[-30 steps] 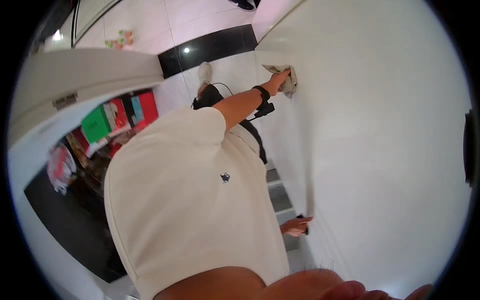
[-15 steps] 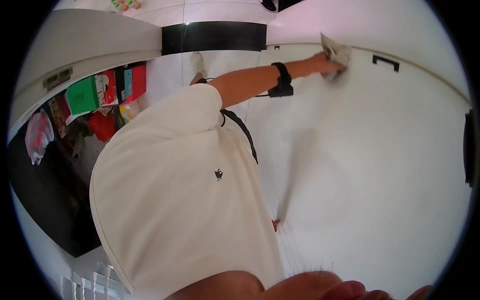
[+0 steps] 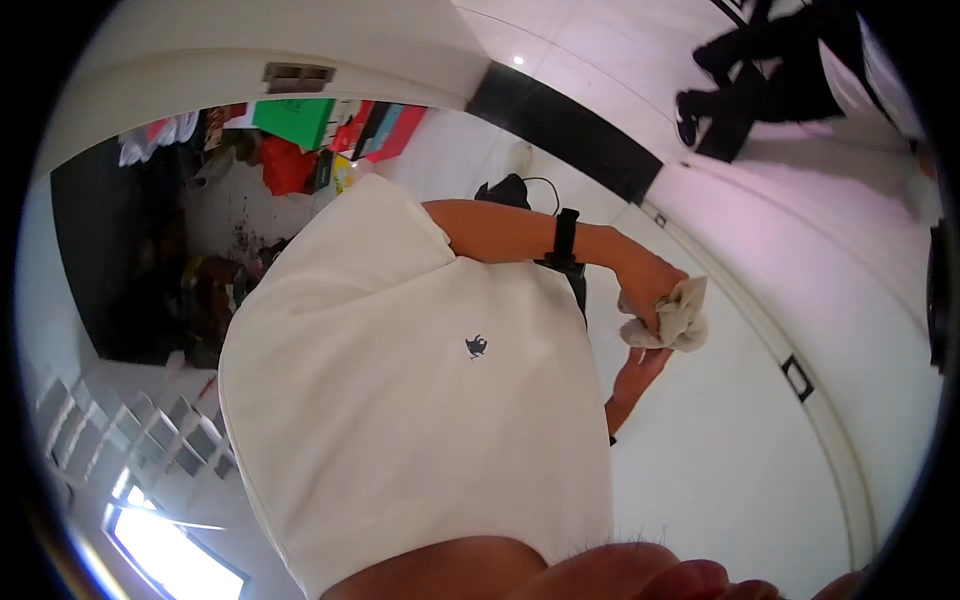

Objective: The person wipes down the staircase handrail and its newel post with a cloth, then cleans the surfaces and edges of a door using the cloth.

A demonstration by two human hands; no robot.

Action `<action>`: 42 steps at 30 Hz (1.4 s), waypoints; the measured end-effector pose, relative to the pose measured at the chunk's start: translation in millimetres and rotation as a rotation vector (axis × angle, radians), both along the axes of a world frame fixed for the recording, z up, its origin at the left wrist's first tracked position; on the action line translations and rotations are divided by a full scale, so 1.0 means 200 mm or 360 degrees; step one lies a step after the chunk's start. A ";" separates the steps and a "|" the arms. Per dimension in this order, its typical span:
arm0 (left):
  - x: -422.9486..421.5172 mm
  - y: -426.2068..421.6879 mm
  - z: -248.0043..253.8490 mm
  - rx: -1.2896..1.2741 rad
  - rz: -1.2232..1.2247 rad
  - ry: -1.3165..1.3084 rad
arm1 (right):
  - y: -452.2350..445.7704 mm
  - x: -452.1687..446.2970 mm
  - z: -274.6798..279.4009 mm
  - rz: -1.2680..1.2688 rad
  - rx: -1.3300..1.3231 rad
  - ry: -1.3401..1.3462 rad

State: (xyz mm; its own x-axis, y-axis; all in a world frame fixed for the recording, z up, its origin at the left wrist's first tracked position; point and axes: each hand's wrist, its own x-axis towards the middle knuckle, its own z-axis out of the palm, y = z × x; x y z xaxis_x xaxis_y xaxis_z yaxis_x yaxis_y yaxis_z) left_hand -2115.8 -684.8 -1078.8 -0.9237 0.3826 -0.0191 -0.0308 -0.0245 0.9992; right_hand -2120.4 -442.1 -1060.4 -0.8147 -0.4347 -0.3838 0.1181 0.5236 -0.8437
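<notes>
My left hand (image 3: pixel 648 287), with a black band (image 3: pixel 566 236) round its wrist, is closed on a crumpled beige cloth (image 3: pixel 686 318). From behind my cream shirt (image 3: pixel 420 400), my right hand (image 3: pixel 646 362) reaches up to the lower side of the same cloth. Its fingers appear to grip the cloth's edge, though they are partly hidden. Both hands are close together in front of a white door-like panel (image 3: pixel 720 470). The cloth seems held away from this panel, in front of my body.
A black rectangular fitting (image 3: pixel 797 379) sits by the panel's edge. Green, red and blue boxes (image 3: pixel 293 122) and a red bag (image 3: pixel 287 166) fill a storage space on the left. Another person in dark trousers (image 3: pixel 780 95) is at upper right, beyond a dark floor strip (image 3: pixel 565 130).
The cloth has left the upper part of the white panel and come closer to my body. My right hand has risen to meet it. My view has turned, bringing another person into sight.
</notes>
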 end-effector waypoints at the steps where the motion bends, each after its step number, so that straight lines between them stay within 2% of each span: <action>1: 0.02 -0.11 0.02 0.0075 0.0191 0.0013 | -0.13 -0.05 0.01 0.0092 -0.0072 0.0053; 2: 0.04 -0.20 0.04 0.0018 0.0327 0.0070 | -0.26 -0.09 0.02 0.0133 -0.0091 0.0046; 4: 0.07 -0.36 0.03 0.0040 0.0450 0.0122 | -0.49 -0.17 0.03 0.0438 -0.0212 0.0343; 6: 0.12 -0.49 0.02 0.0062 0.0579 0.0177 | -0.67 -0.26 0.00 0.0525 -0.0305 0.0292; 8: 0.19 -0.62 0.06 -0.0217 0.0611 -0.0227 | -0.82 -0.34 -0.04 0.0603 -0.0400 0.0227; 9: 0.23 -0.68 0.04 -0.0228 0.0663 -0.0231 | -0.90 -0.41 -0.06 0.0729 -0.0335 0.0160; 11: 0.32 -0.79 0.02 -0.0892 0.0719 -0.0636 | -1.08 -0.51 -0.11 0.0921 -0.0296 0.0098; 13: 0.46 -0.86 0.06 -0.1289 0.0923 -0.0618 | -1.27 -0.58 -0.13 0.1244 -0.0345 0.0237; 14: 0.50 -0.90 0.16 -0.1304 0.0956 -0.0777 | -1.37 -0.61 -0.13 0.1443 -0.0407 0.0316; 15: 0.55 -0.95 0.31 -0.1322 0.0982 -0.0932 | -1.50 -0.59 -0.03 0.1504 -0.0323 0.0199; 17: 0.63 -0.93 0.73 -0.0681 0.1601 -0.0361 | -1.71 -0.66 -0.07 0.1856 -0.0383 0.0402; 18: 0.67 -0.90 0.90 -0.0901 0.1632 0.0129 | -1.82 -0.69 -0.09 0.1872 -0.0400 0.0412; 20: 0.63 -0.68 1.13 -0.1069 0.1958 0.0522 | -2.00 -0.70 -0.14 0.2058 -0.0795 0.0243; 22: 0.60 -0.48 1.30 -0.0863 0.1993 0.0944 | -2.13 -0.65 -0.23 0.2108 -0.0887 0.0378; 23: 0.60 -0.40 1.37 -0.0770 0.1997 0.1160 | -2.20 -0.60 -0.25 0.2179 -0.0989 0.0521; 25: 0.61 -0.30 1.47 -0.0583 0.1999 0.1589 | -2.32 -0.47 -0.17 0.2360 -0.1079 0.0299; 26: 0.61 -0.32 1.48 -0.0539 0.2007 0.1695 | -2.38 -0.37 -0.21 0.2337 -0.1330 0.0480; 27: 0.61 -0.35 1.49 -0.0499 0.2012 0.1800 | -2.43 -0.31 -0.24 0.2384 -0.1297 0.0408; 28: 0.59 -0.42 1.48 -0.0911 0.2117 0.2042 | -2.50 -0.21 -0.18 0.2395 -0.1333 0.0291; 30: 0.60 -0.51 1.50 -0.1352 0.2187 0.2275 | -2.59 0.00 -0.08 0.2335 -0.1467 0.0221; 32: 0.62 -0.56 1.52 -0.1233 0.1930 0.2635 | -2.69 0.17 0.01 0.2239 -0.1666 0.0257; 33: 0.63 -0.56 1.52 -0.1237 0.1923 0.2657 | -2.74 0.25 0.06 0.2215 -0.1758 0.0241; 35: 0.69 -0.53 1.52 -0.1530 0.2147 0.2576 | -2.82 0.37 0.21 0.2125 -0.2061 0.0604; 37: 0.74 -0.51 1.50 -0.1772 0.2385 0.2476 | -2.91 0.49 0.25 0.2019 -0.2321 0.0702; 39: 0.77 -0.53 1.48 -0.1870 0.2540 0.2427 | -2.90 0.53 0.32 0.2015 -0.2229 0.0722; 41: 0.82 -0.58 1.49 -0.2249 0.2712 0.2412 | -2.92 0.57 0.31 0.2006 -0.2178 0.0694; 42: 0.87 -0.58 1.47 -0.2322 0.2634 0.2302 | -2.92 0.57 0.28 0.2200 -0.1967 0.0997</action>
